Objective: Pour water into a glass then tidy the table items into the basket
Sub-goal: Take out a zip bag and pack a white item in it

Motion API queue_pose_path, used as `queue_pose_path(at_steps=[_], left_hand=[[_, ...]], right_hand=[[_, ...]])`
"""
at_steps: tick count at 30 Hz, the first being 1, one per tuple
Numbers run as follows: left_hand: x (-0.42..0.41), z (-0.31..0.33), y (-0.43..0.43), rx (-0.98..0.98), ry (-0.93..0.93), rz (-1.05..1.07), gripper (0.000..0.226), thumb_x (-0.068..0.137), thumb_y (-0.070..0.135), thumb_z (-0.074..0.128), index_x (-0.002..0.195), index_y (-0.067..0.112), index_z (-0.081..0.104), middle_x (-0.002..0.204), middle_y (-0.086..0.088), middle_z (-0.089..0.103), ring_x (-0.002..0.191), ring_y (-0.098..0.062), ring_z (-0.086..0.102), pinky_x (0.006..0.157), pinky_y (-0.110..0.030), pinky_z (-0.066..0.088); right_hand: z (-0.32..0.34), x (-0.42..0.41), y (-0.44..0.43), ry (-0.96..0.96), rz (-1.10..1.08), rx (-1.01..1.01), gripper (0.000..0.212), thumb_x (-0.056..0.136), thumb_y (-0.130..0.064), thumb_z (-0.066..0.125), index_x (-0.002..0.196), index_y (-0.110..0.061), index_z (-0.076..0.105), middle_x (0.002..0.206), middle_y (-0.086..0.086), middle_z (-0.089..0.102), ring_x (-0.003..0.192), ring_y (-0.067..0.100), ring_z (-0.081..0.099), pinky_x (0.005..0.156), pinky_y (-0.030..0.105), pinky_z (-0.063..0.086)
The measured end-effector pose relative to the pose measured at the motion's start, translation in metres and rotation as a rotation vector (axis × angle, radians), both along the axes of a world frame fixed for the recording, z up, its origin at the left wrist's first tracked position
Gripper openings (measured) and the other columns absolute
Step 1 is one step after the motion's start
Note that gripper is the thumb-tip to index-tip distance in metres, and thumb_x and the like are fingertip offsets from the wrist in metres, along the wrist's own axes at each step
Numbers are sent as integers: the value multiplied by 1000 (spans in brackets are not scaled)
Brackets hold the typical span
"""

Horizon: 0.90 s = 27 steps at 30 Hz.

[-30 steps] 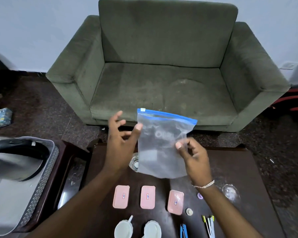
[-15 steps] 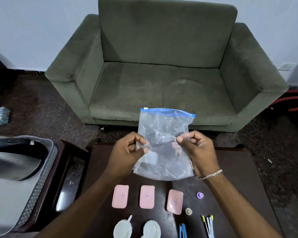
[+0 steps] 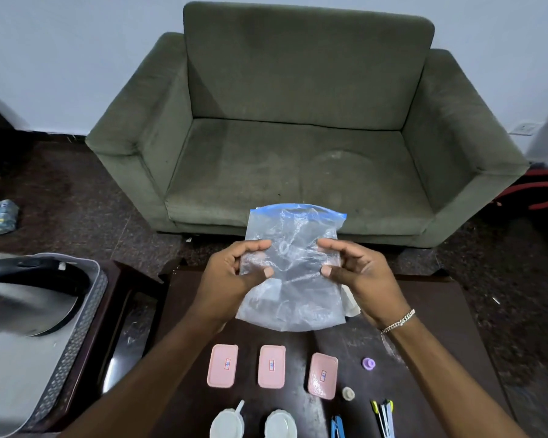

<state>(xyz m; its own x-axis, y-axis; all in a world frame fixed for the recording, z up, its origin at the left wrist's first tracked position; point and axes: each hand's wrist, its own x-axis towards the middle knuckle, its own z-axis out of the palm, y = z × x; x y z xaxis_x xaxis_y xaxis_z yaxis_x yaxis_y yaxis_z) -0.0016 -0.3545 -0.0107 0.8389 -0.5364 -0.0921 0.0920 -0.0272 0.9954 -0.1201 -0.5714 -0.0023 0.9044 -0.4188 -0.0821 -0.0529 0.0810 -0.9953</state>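
Note:
A clear zip bag point(image 3: 293, 279) with a blue seal strip hangs upright above the far half of the dark table point(image 3: 440, 314). My left hand point(image 3: 231, 276) pinches its left edge and my right hand point(image 3: 358, 273) pinches its right edge, thumbs on the near face. Nearer to me lie three pink lidded boxes point(image 3: 271, 366) in a row. Two white round lids point(image 3: 253, 423) sit at the near edge. The grey basket point(image 3: 76, 327) stands on the left with a steel kettle point(image 3: 23, 298) in it. The bag hides the glass.
A purple cap point(image 3: 368, 363), a beige cap point(image 3: 348, 393), a blue clip point(image 3: 337, 426) and several pens point(image 3: 383, 417) lie at the table's near right. A green sofa point(image 3: 298, 137) stands just beyond the table. A dark side table carries the basket.
My left hand, which was open beside the bag, has closed on its left edge. Both hands now hold the bag, a little nearer to me and more crumpled.

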Motion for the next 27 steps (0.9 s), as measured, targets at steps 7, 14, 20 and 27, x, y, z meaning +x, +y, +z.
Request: queue_pose_path(at_steps=[7, 14, 20, 27], left_hand=[[-2, -1, -1, 317, -304, 144, 31, 77, -2, 84, 100, 19, 78, 95, 4, 72, 82, -9, 67, 77, -19, 51], [27, -3, 15, 452, -475, 102, 17, 92, 17, 72, 79, 15, 61, 87, 5, 53, 80, -2, 51, 68, -21, 37], [39, -8, 49, 465, -443, 262, 29, 93, 15, 64, 89, 27, 37, 65, 12, 47, 56, -8, 42, 57, -27, 37], [45, -8, 146, 471, -440, 237, 26, 88, -6, 65, 90, 18, 71, 85, 21, 70, 73, 7, 60, 68, -10, 40]], right_hand=[[0, 12, 9, 200, -178, -384, 33, 82, 7, 73, 106, -16, 76, 99, -3, 75, 86, 7, 67, 84, 18, 49], [3, 27, 13, 179, -29, -671, 10, 96, -13, 64, 86, -14, 64, 92, 0, 59, 92, 22, 54, 85, 37, 44], [3, 55, 49, 72, -76, -424, 28, 95, -9, 65, 112, -28, 54, 75, 11, 63, 68, 23, 56, 67, 35, 43], [-18, 95, 134, 43, 88, -384, 16, 95, -4, 63, 99, -14, 74, 99, -4, 74, 95, 10, 67, 87, 29, 50]])
